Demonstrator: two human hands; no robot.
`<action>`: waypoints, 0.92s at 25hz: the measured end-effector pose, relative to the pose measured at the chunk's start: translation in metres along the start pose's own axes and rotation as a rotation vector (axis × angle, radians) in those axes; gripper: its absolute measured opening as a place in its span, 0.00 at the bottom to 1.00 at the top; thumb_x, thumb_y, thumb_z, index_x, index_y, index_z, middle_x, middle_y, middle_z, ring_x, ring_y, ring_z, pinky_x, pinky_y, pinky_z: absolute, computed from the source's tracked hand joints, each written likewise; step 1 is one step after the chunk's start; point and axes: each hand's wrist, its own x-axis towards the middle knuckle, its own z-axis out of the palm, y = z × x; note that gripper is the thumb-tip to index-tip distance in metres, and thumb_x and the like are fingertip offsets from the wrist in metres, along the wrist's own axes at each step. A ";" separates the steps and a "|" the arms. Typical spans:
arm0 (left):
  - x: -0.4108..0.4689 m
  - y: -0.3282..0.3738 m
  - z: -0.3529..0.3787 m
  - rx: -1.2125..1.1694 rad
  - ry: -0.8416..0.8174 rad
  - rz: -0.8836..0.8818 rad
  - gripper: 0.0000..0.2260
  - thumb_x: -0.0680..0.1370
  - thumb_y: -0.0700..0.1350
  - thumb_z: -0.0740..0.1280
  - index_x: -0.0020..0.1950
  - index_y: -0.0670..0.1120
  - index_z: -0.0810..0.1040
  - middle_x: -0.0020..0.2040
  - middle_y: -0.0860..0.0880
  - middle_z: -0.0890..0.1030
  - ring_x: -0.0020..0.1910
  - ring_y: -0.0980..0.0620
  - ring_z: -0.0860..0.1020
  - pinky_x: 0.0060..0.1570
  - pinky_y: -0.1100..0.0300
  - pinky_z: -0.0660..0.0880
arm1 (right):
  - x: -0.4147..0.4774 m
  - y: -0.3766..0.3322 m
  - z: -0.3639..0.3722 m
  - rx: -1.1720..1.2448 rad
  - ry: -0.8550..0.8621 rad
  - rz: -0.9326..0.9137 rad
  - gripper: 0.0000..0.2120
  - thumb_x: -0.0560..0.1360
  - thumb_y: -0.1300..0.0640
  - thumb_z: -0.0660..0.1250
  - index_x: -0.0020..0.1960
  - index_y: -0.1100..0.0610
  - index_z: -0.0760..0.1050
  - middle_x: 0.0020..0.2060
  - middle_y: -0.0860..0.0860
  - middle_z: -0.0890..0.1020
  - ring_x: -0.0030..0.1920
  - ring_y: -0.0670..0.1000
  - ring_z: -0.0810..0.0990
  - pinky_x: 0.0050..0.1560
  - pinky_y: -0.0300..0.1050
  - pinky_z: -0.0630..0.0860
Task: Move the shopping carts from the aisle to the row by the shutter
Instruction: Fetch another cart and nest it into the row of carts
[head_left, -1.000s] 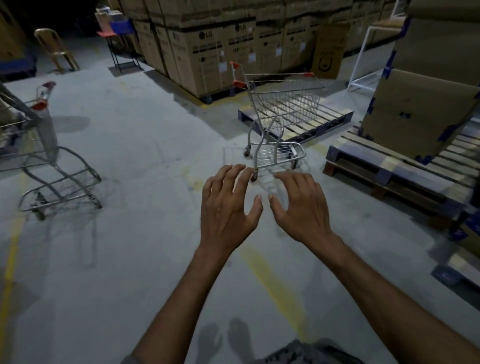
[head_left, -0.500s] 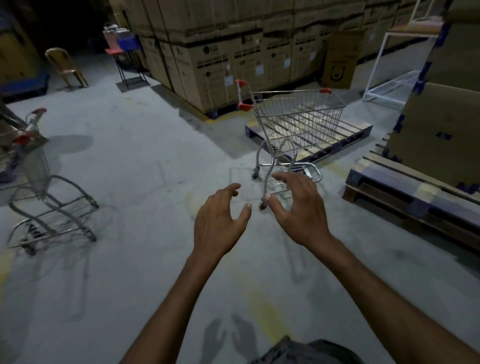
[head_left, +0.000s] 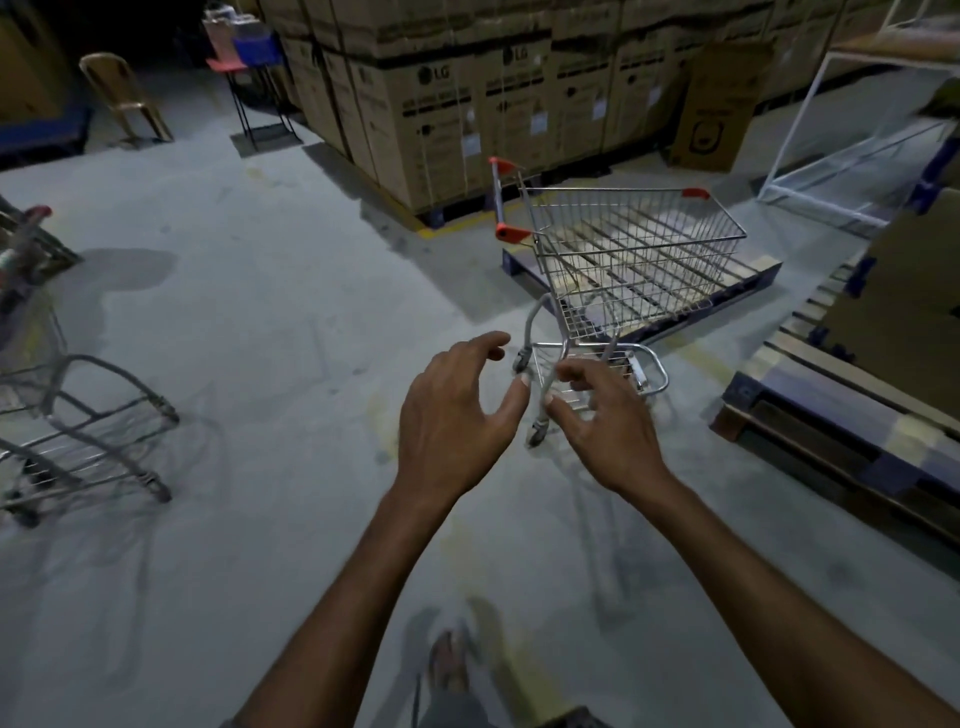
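shopping cart (head_left: 639, 249) closer than a second ago, near beyond the fingers (head_left: 478, 345); left hand (head_left: 452, 415) and right hand (head_left: 608, 426) half-spread, holding nothing. next: reach handle (head_left: 498, 202) above the fingers.

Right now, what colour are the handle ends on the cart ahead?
Red handle ends, seen best in the head view.

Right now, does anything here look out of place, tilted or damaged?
The cart ahead stands alone on the open floor by an empty pallet. The left cart stands apart from it, cut off by the picture's edge. Neither is in a row. Both are upright and no damage shows.
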 end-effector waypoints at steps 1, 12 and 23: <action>0.015 -0.009 0.004 0.001 0.011 0.026 0.19 0.79 0.56 0.69 0.68 0.56 0.75 0.59 0.59 0.81 0.59 0.59 0.77 0.54 0.60 0.74 | 0.015 0.003 0.012 -0.008 -0.010 0.008 0.19 0.75 0.41 0.67 0.64 0.44 0.74 0.57 0.38 0.78 0.56 0.41 0.77 0.56 0.53 0.79; 0.205 -0.186 0.042 -0.059 -0.208 0.007 0.17 0.79 0.62 0.65 0.67 0.62 0.72 0.57 0.63 0.80 0.56 0.63 0.77 0.51 0.58 0.77 | 0.211 -0.015 0.134 -0.127 0.054 0.035 0.18 0.77 0.44 0.70 0.65 0.46 0.75 0.57 0.41 0.79 0.58 0.43 0.76 0.57 0.50 0.77; 0.319 -0.297 0.103 -0.064 -0.377 -0.006 0.17 0.79 0.63 0.64 0.67 0.63 0.70 0.58 0.65 0.78 0.55 0.64 0.77 0.49 0.60 0.76 | 0.360 0.004 0.203 -0.234 0.096 0.006 0.21 0.76 0.41 0.66 0.66 0.47 0.73 0.61 0.44 0.78 0.61 0.46 0.75 0.59 0.55 0.76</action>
